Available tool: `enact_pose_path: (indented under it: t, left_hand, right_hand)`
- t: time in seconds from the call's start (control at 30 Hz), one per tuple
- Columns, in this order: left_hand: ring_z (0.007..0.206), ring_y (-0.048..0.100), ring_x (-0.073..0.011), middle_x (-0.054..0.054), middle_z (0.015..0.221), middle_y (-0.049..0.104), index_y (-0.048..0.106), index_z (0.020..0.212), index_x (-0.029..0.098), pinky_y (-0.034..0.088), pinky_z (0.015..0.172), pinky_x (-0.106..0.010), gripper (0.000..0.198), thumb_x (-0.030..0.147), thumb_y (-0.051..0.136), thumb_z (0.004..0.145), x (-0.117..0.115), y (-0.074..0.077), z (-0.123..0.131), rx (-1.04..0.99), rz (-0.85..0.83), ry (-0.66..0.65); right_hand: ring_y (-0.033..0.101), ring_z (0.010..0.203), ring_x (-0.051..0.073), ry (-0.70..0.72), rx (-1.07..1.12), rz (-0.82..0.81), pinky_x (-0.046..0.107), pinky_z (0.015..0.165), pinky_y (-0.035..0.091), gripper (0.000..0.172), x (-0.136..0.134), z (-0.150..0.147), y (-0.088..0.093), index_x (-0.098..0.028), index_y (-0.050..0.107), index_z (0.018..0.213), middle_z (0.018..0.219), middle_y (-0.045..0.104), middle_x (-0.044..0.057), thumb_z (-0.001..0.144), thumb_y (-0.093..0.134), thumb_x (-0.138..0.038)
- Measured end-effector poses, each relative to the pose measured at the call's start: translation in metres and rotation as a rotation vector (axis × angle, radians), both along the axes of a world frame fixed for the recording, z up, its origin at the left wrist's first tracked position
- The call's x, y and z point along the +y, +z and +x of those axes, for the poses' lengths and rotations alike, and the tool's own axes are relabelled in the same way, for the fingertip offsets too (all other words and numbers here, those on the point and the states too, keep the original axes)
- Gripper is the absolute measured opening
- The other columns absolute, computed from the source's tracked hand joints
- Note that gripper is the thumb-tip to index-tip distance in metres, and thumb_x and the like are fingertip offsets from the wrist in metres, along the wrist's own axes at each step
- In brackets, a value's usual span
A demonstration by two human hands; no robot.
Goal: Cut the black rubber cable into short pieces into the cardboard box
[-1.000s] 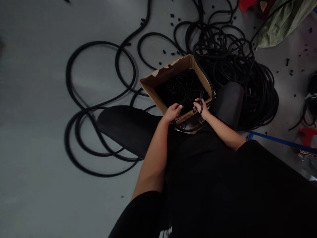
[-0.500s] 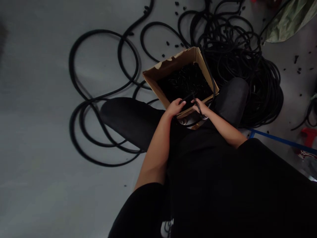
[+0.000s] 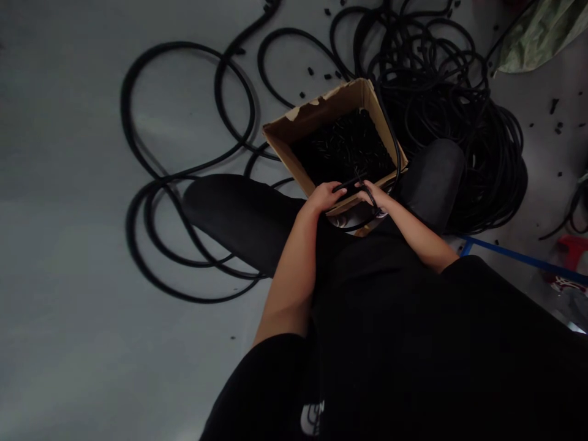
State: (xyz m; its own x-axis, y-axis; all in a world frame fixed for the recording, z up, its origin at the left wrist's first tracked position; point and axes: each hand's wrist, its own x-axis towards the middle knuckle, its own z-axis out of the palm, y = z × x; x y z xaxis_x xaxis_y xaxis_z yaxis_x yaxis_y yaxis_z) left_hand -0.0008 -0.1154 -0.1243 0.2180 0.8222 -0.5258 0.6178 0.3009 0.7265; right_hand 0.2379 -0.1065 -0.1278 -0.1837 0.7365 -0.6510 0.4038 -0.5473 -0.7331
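My left hand [image 3: 325,197] is closed around a black rubber hose [image 3: 353,182], whose end points right over the near edge of an open cardboard box [image 3: 294,166]. My right hand [image 3: 374,195] grips dark-handled scissors [image 3: 362,181], their blades meeting the hose near its end; whether the blades are fully closed is too dark to tell. Inside the box lie many short black cut pieces [image 3: 344,144]. From my left hand the hose loops below both hands and up along the box's right side.
A large tangled heap of black hose [image 3: 487,147] lies right of the box. Wide hose loops [image 3: 126,110] spread over the grey floor at left. Small black bits [image 3: 310,71] are scattered around. Green cloth [image 3: 528,43], blue tape [image 3: 509,252] and a red object [image 3: 572,252] are at right.
The view has shifted slightly. The hose end in my left hand now reaches a little further right across the scissors. Both hands stay over the box's near edge.
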Motion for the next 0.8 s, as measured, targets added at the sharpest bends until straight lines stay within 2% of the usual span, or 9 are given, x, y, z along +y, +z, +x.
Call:
enact_pose_path:
  t: [0.1, 0.23, 0.43, 0.57, 0.7, 0.8]
  left_hand:
    - [0.114, 0.084, -0.0331, -0.014, 0.122, 0.093, 0.092, 0.118, 0.02, 0.064, 0.107, -0.041, 0.028, 0.039, 0.074, 0.107, 0.0, 0.002, -0.002, -0.017, -0.015, -0.049]
    - [0.117, 0.085, -0.0346, -0.013, 0.118, 0.094, 0.093, 0.113, 0.022, 0.064, 0.107, -0.04, 0.022, 0.033, 0.077, 0.101, 0.0, 0.003, -0.004, 0.028, -0.017, -0.078]
    - [0.116, 0.085, -0.0343, -0.014, 0.12, 0.093, 0.093, 0.118, 0.02, 0.062, 0.102, -0.038, 0.025, 0.032, 0.074, 0.107, 0.002, 0.006, -0.004, 0.098, -0.026, -0.097]
    - [0.12, 0.085, -0.0353, -0.018, 0.126, 0.091, 0.092, 0.129, 0.018, 0.06, 0.107, -0.04, 0.03, 0.028, 0.07, 0.112, 0.002, 0.008, -0.003, 0.15, -0.038, -0.097]
    - [0.121, 0.084, -0.0359, -0.018, 0.122, 0.091, 0.092, 0.126, 0.019, 0.061, 0.108, -0.04, 0.025, 0.026, 0.073, 0.111, 0.0, 0.005, -0.002, 0.17, -0.026, -0.065]
    - [0.124, 0.084, -0.0379, -0.019, 0.122, 0.091, 0.091, 0.125, 0.019, 0.061, 0.108, -0.041, 0.024, 0.027, 0.073, 0.112, 0.0, 0.001, -0.003, 0.186, -0.015, -0.061]
  right_hand:
    - [0.063, 0.076, 0.015, -0.013, -0.003, -0.02, 0.021, 0.075, 0.048, 0.02, 0.0, -0.002, 0.003, -0.023, 0.073, 0.112, 0.074, 0.063, -0.01, 0.095, 0.08, -0.015]
    - [0.06, 0.071, 0.014, 0.052, -0.042, -0.04, 0.021, 0.069, 0.045, 0.01, -0.001, -0.001, 0.008, -0.022, 0.071, 0.1, 0.073, 0.063, -0.008, 0.098, 0.077, -0.014]
    - [0.051, 0.06, 0.015, 0.132, -0.085, -0.018, 0.024, 0.06, 0.037, 0.013, -0.001, 0.001, 0.014, -0.024, 0.066, 0.097, 0.064, 0.051, -0.009, 0.106, 0.074, -0.02]
    - [0.053, 0.06, 0.016, 0.189, -0.166, 0.032, 0.026, 0.061, 0.035, 0.016, 0.001, 0.0, 0.019, -0.024, 0.065, 0.091, 0.064, 0.054, -0.007, 0.104, 0.073, -0.017]
    - [0.058, 0.062, 0.018, 0.207, -0.218, 0.098, 0.028, 0.064, 0.039, 0.022, -0.002, -0.001, 0.024, -0.025, 0.064, 0.084, 0.063, 0.058, -0.004, 0.101, 0.076, -0.019]
    - [0.059, 0.059, 0.018, 0.215, -0.221, 0.109, 0.029, 0.064, 0.04, 0.023, -0.005, 0.0, 0.019, -0.025, 0.063, 0.082, 0.06, 0.058, -0.004, 0.098, 0.078, -0.018]
